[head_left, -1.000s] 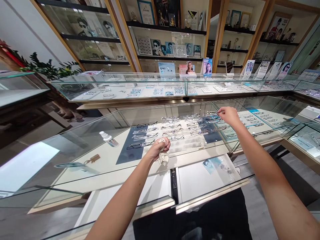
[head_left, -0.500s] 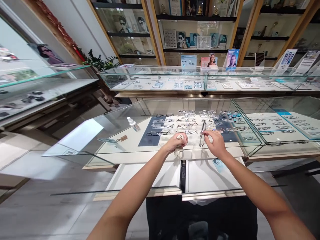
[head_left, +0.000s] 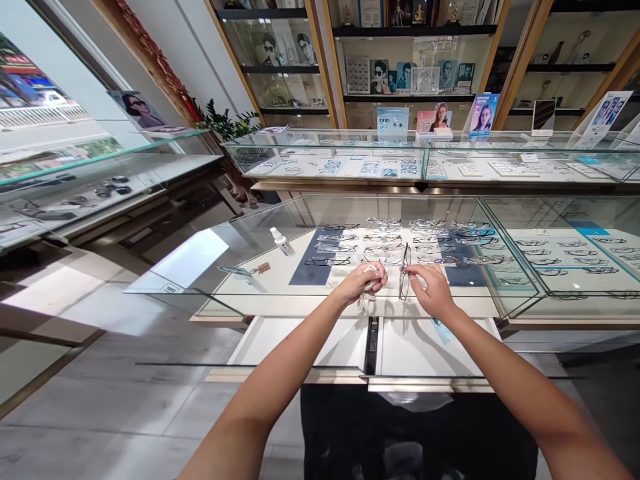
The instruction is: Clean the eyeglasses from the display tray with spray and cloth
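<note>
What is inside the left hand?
The left hand is closed around a crumpled, pale cloth, with some showing at the top of the fist and more hanging below. The part inside the grip is covered, so I can't see what else might be there.

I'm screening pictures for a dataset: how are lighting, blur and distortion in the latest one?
Head view: glare washes out the floor at left; soft shadows show in the drawers; shelf uprights fan outward towards the top, a wide-angle look; the right hand and its glasses look fairly sharp, but the bottle's label is unreadable.
</note>
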`<state>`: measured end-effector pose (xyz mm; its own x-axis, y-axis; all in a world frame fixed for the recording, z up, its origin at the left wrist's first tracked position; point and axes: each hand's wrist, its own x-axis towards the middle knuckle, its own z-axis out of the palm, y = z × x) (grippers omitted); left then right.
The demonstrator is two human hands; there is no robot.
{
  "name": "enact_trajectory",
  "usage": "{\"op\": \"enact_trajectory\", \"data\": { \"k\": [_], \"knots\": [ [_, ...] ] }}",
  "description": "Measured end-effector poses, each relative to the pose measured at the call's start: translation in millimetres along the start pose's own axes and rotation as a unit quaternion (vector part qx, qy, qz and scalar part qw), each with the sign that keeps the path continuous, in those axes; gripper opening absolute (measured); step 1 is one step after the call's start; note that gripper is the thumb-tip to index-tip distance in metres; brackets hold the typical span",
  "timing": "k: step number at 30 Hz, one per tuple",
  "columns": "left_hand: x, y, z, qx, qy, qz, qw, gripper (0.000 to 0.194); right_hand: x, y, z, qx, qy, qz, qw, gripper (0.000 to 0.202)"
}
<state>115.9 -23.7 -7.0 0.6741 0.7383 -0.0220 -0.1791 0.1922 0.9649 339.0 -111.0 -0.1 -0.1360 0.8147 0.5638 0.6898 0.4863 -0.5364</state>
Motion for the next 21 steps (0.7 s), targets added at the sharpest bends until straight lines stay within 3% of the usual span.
{"op": "enact_trajectory", "data": {
  "k": [11,21],
  "knots": [
    [-2.2,-1.9,-3.7,0.019,0.021,0.012,1.000,0.029,-1.7,-4.9,6.1,0.014,-0.018,-0.021,1.000,0.028],
    [-5.5,0.7,3.4,0.042,0.032,0.021,0.998,0.025,-0.3,-5.1,8.1,0.022,-0.024,-0.023,0.999,0.029]
  ]
}}
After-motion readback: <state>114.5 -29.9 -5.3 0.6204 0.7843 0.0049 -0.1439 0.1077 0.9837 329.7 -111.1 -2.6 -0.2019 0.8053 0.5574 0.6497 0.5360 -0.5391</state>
